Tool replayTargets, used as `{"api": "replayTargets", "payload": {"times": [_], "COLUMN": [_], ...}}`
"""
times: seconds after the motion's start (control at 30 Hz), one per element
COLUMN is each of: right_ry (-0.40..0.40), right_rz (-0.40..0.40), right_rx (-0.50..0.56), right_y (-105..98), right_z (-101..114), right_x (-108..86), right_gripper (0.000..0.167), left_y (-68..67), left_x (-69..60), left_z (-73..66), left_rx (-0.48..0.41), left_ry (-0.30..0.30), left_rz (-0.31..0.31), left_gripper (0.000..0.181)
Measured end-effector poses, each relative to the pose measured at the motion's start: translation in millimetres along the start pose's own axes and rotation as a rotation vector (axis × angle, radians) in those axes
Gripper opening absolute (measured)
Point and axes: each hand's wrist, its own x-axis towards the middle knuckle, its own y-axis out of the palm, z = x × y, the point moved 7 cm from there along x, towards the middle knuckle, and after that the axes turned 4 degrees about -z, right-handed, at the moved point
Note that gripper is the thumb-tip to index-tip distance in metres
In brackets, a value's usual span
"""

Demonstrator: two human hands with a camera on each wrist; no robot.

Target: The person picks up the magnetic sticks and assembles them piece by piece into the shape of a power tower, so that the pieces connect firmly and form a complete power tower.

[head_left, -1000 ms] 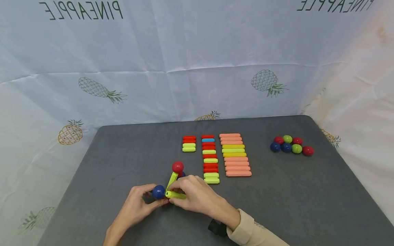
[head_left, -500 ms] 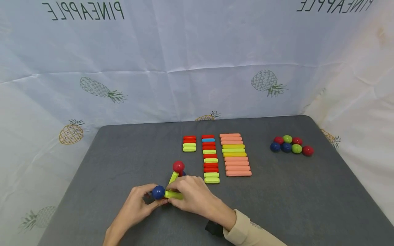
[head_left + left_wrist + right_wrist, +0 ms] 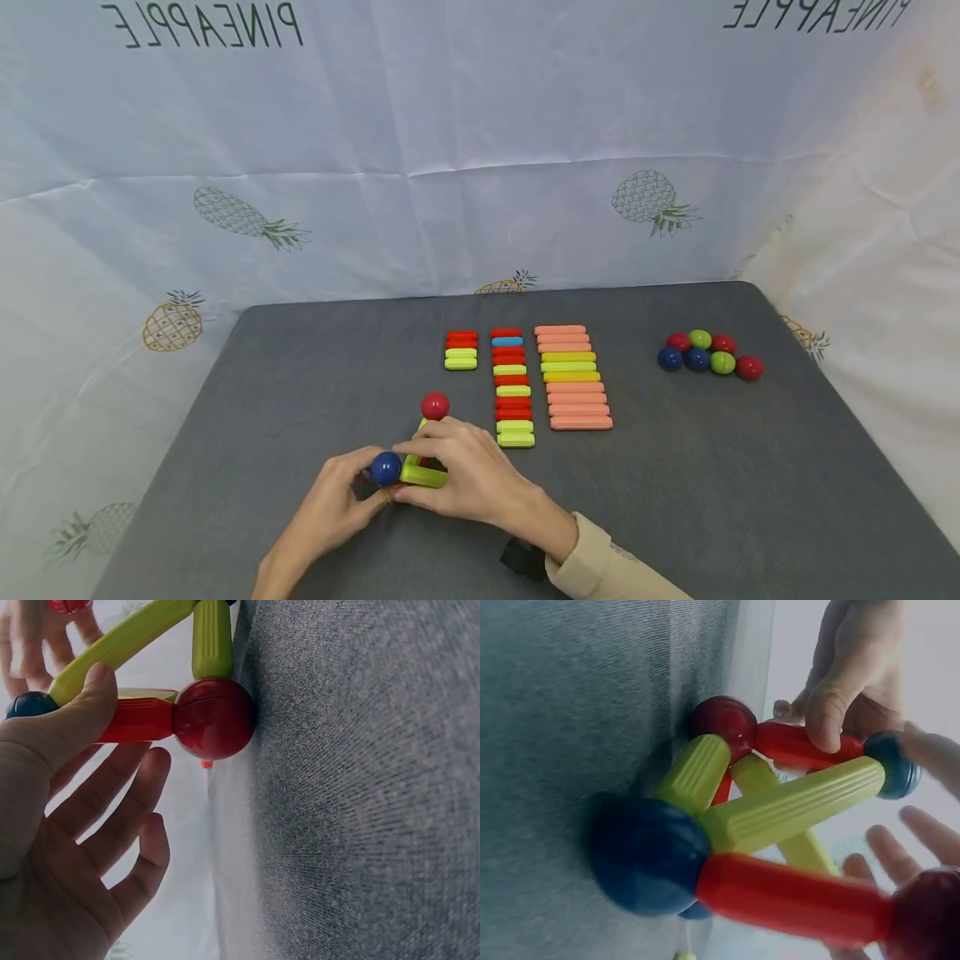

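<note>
Both hands work on a model of coloured balls joined by rods on the dark table. My left hand [image 3: 330, 504] pinches a red rod [image 3: 142, 720] between thumb and fingers, near the raised blue ball [image 3: 386, 468]. That rod runs down to a red ball [image 3: 215, 720] on the table. My right hand [image 3: 480, 479] has index finger and thumb about the blue ball, where a yellow-green rod [image 3: 802, 799] meets it. Another blue ball [image 3: 649, 855] sits low, with a red rod [image 3: 795, 900] leading up to a raised red ball [image 3: 435, 406].
Behind the hands lie a short column of rods [image 3: 461, 343], a longer red and green column [image 3: 512, 381] and longer salmon and yellow rods [image 3: 573, 388]. Several loose balls [image 3: 697, 360] sit at the right. A pineapple-print cloth [image 3: 450, 225] hangs behind the table.
The end of the yellow-green rod has come against the raised blue ball. My right fingertips have slid left along the rod to the ball. My left hand has barely moved.
</note>
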Motion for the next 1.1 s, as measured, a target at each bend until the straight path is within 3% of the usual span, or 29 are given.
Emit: {"api": "replayTargets", "payload": {"times": [0.23,0.37,0.57,0.7,0.77,0.93,1.1], "right_ry": [0.098,0.176,0.231,0.183,0.161,0.158,0.184], "right_rz": [0.021,0.080,0.102,0.081,0.073,0.073,0.086], "right_rx": [0.165,0.215,0.258,0.244,0.240,0.221,0.197], "right_y": [-21.6,-28.2,-15.3,-6.1,-3.6,-0.2,2.0], "right_z": [-22.1,-42.4,-61.3,-59.2,-56.7,-52.2,-50.7], "right_x": [-25.7,-41.7,-51.0,-49.8,-49.1,-47.4,-45.7], "right_gripper": [0.064,0.070,0.036,0.019,0.015,0.011,0.010], "left_y": [3.4,2.4,2.3,-1.3,-5.7,-6.9,5.3], "left_x": [0.1,0.6,0.1,-2.3,-2.1,5.6,12.4], "left_z": [3.6,4.5,5.8,10.6,15.5,31.2,38.8], "left_rx": [-0.019,-0.022,-0.068,-0.149,-0.202,-0.294,-0.357], "left_ry": [-0.121,-0.140,-0.116,-0.094,-0.104,-0.208,-0.285], "left_rz": [0.081,0.099,0.131,0.212,0.221,0.206,0.279], "left_gripper": [0.023,0.024,0.028,0.034,0.039,0.032,0.034]}}
